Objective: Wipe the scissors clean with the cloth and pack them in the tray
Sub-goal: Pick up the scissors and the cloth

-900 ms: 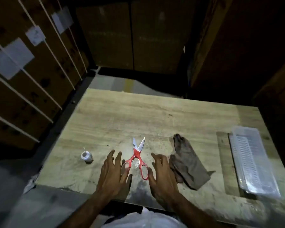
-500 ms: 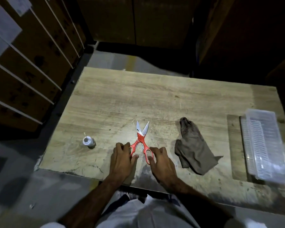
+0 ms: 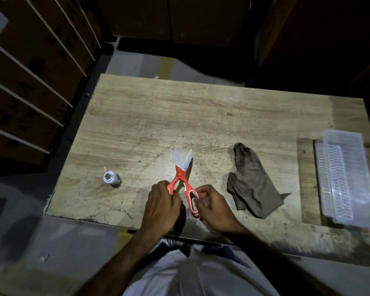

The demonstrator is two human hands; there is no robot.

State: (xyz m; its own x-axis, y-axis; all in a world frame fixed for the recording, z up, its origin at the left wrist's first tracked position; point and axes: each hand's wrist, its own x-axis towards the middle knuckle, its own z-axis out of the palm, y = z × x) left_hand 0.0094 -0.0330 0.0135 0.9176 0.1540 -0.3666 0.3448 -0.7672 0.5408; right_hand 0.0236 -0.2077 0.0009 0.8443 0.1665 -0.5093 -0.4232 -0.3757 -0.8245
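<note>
The red-handled scissors [image 3: 183, 178], earlier only flanked by flat hands, are now gripped: one handle by the left hand [image 3: 161, 207], the other by the right hand [image 3: 214, 207]. The blades, pointing toward 12 o'clock, appear slightly lifted.

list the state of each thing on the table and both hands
scissors: blades open, gripped by both handles
left hand: grips the left handle
right hand: grips the right handle loop
cloth: crumpled on the table, untouched
tray: clear, no scissors inside
small white bottle: upright

left hand [image 3: 161, 207] hides one scissors [image 3: 182, 175] handle; tray [image 3: 348, 178] contents unclear
</note>
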